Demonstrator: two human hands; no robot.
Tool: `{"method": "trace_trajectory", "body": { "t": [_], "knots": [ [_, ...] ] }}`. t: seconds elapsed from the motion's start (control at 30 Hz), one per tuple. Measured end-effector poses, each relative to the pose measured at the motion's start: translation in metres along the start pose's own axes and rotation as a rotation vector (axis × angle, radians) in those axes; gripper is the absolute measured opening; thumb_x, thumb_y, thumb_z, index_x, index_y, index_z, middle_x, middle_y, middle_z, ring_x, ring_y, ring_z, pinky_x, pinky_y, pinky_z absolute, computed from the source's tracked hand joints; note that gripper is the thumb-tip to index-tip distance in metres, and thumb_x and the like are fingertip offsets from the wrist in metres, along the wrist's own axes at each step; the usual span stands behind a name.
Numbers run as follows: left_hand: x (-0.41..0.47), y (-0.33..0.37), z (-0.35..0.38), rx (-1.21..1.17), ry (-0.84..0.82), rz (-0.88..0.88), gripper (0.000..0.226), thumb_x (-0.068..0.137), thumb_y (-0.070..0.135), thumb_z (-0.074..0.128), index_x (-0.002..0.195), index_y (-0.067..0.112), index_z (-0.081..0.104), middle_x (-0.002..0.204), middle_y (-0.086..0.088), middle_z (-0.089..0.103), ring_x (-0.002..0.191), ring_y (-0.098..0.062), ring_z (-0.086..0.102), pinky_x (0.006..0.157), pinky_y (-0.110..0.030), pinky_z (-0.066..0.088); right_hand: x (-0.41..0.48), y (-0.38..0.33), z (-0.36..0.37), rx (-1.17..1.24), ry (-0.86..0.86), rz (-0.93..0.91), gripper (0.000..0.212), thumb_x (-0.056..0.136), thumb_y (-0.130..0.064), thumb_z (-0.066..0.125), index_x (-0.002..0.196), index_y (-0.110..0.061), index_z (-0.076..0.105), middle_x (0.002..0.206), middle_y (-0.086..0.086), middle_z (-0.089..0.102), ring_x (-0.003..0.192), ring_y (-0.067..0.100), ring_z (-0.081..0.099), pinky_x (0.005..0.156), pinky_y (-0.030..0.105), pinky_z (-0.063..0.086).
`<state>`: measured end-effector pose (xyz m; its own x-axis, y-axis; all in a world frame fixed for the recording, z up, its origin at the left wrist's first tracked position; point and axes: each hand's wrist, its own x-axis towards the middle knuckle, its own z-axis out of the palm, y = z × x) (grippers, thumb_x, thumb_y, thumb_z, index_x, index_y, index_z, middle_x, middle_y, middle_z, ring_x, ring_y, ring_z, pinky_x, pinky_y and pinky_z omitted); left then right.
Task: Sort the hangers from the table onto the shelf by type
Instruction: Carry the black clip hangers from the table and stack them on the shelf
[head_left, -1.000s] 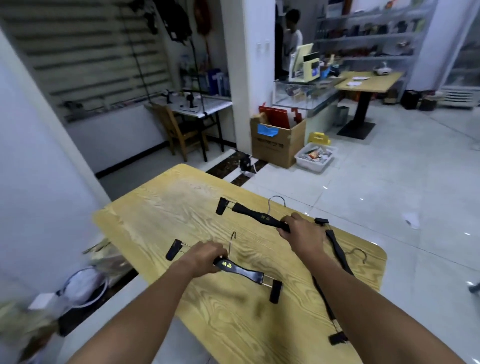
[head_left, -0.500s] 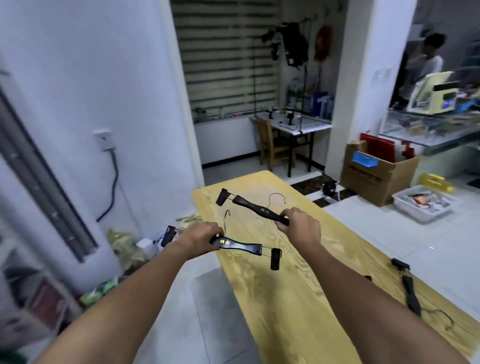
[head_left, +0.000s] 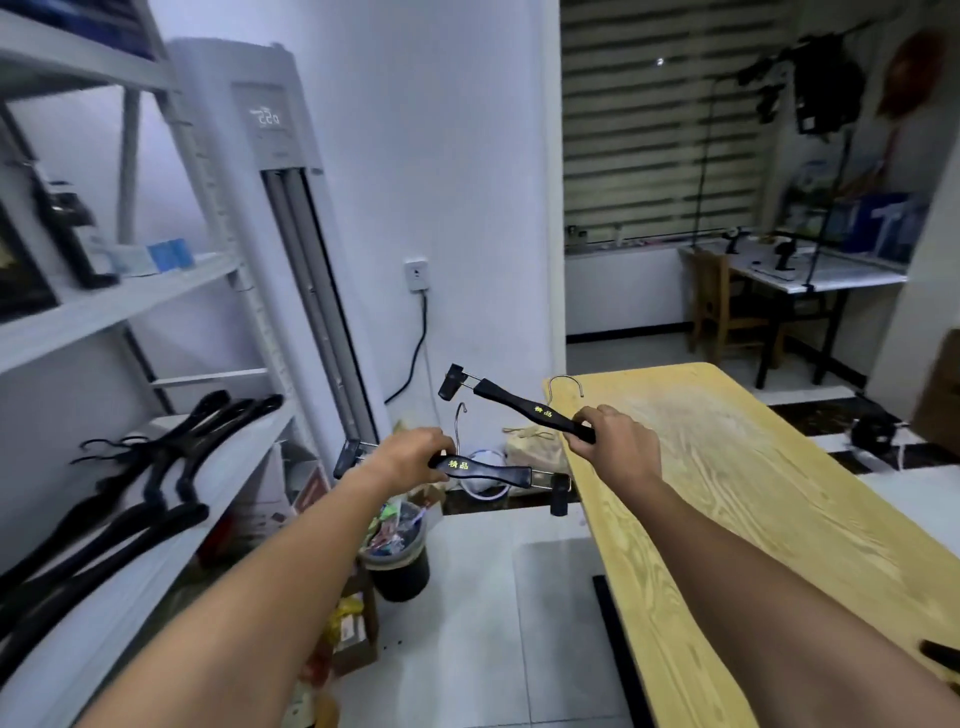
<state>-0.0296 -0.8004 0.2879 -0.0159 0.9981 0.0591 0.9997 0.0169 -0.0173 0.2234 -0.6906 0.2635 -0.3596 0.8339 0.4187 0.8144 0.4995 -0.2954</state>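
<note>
Hangers of the clip kind, 2 of them, are being held up over the floor, between the table (head_left: 779, 493) on the right and the shelf (head_left: 208, 488) on the left; left hand (head_left: 410, 454) is gripping the nearer clip hanger (head_left: 488, 472) at the middle of its black bar, fingers curling over the top and clamping on it; its wire hook is standing up just behind the knuckles and 1 clip is showing at each end; right hand (head_left: 613, 441) is gripping the farther clip hanger (head_left: 524, 408) by 1 end of its bar, fingers and thumb closing round it; that bar is tilting up to the left, with its free clip hanging at the high end and its hook showing over the table's far corner; both bars are carrying yellow characters; the 2 hangers are sitting near each other but apart. Shelf's lower board is carrying several plain black hangers (head_left: 156, 467), lying side by side with hooks at the left end; the boards above are carrying small boxes, too blurred to tell. Tall white air conditioner (head_left: 280, 208) is standing just beside the shelf; a bin (head_left: 400, 566) full of rubbish is sitting on the floor below the left forearm; a wall socket (head_left: 417, 274) is feeding a black cable; a dark thing (head_left: 940, 652) is lying at the table's near right edge, too cut off to tell.
</note>
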Motion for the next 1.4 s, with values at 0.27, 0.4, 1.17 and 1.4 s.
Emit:
{"method": "trace_trajectory", "body": {
  "t": [0.27,0.4,1.17,1.4],
  "knots": [
    [-0.117,-0.039,-0.01,-0.026,0.004,-0.146,0.038,0.085,0.029,0.067,0.12,0.018,0.055,0.118,-0.001,0.058,0.111,-0.021,0.054,0.092,-0.035,0.046,-0.044,-0.083,-0.008,0.046,-0.05,-0.121,0.027,0.09,-0.046,0.055,0.108,-0.028,0.064,0.105,-0.003,0.062,0.096,0.023,0.063,0.069,0.029,0.041],
    [-0.185,-0.058,-0.015,-0.03,0.005,-0.221,0.035,0.085,0.027,0.067,0.117,0.016,0.057,0.116,-0.003,0.058,0.111,-0.022,0.054,0.091,-0.034,0.045,-0.072,-0.128,-0.01,0.041,-0.071,-0.214,0.027,0.09,-0.045,0.056,0.108,-0.026,0.064,0.104,-0.001,0.062,0.097,0.023,0.063,0.07,0.029,0.043],
    [-0.622,-0.098,-0.039,0.004,0.085,-1.04,0.035,0.085,0.033,0.065,0.118,0.023,0.057,0.116,0.003,0.057,0.109,-0.019,0.054,0.091,-0.037,0.047,-0.245,-0.449,0.02,0.309,-0.217,-0.924,0.028,0.09,-0.047,0.056,0.104,-0.023,0.062,0.1,-0.003,0.059,0.093,0.023,0.063,0.06,0.028,0.037],
    [-0.713,-0.038,-0.037,0.022,0.053,-1.301,0.026,0.086,0.028,0.065,0.11,0.022,0.059,0.108,0.001,0.059,0.098,-0.019,0.055,0.076,-0.03,0.044,-0.314,-0.502,0.02,0.407,-0.326,-1.144,0.03,0.09,-0.046,0.056,0.109,-0.024,0.061,0.107,-0.001,0.061,0.098,0.025,0.063,0.067,0.032,0.045]
  ]
}}
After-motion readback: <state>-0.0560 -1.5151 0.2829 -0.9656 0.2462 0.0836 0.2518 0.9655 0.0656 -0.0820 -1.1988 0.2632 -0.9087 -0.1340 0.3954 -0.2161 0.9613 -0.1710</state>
